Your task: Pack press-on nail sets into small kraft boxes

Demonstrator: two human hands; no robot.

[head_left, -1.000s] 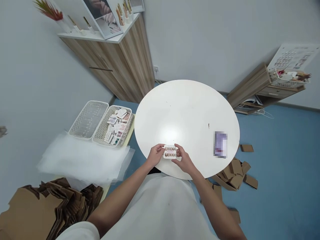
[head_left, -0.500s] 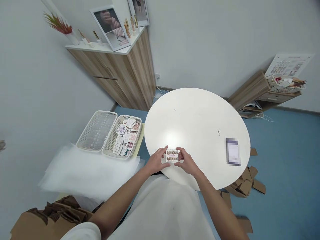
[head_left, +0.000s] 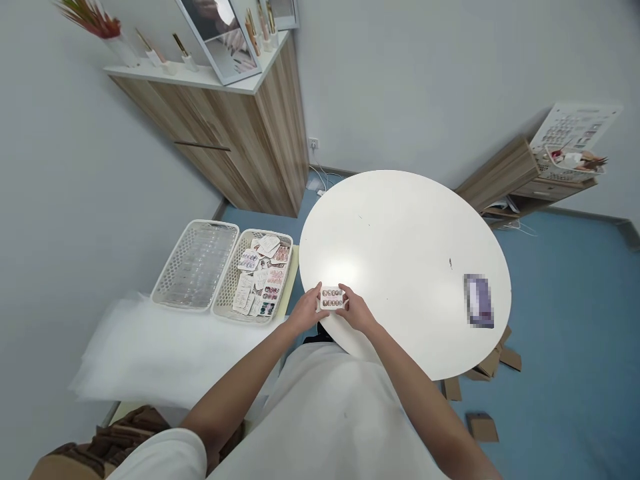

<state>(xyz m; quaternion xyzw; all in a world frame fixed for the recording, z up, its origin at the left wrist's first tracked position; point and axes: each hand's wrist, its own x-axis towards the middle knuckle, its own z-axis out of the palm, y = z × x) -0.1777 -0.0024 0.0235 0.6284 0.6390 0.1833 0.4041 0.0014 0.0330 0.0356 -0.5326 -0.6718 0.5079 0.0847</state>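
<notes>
Between my two hands is a small white card of press-on nails [head_left: 332, 298], with two rows of brownish, glittery nails facing up. My left hand [head_left: 306, 312] grips its left edge between thumb and fingers. On the opposite edge, my right hand [head_left: 356, 310] pinches it the same way. Both hands are over the near left rim of the round white table [head_left: 400, 227]. To the left, a white basket [head_left: 220, 308] holds many similar nail cards [head_left: 270, 277], some face down.
Beside that basket stands another white basket [head_left: 165, 277] with clear plastic pieces. White foam sheets [head_left: 165, 353] lie in front. A pixelated purple item [head_left: 479, 301] rests on the table's right. Cardboard boxes [head_left: 483, 427] sit on the blue floor. A wood cabinet [head_left: 235, 140] stands behind.
Both hands, still holding the nail card, appear slightly further left and up over the table. The view has shifted a little. The pixelated item now looks more purple.
</notes>
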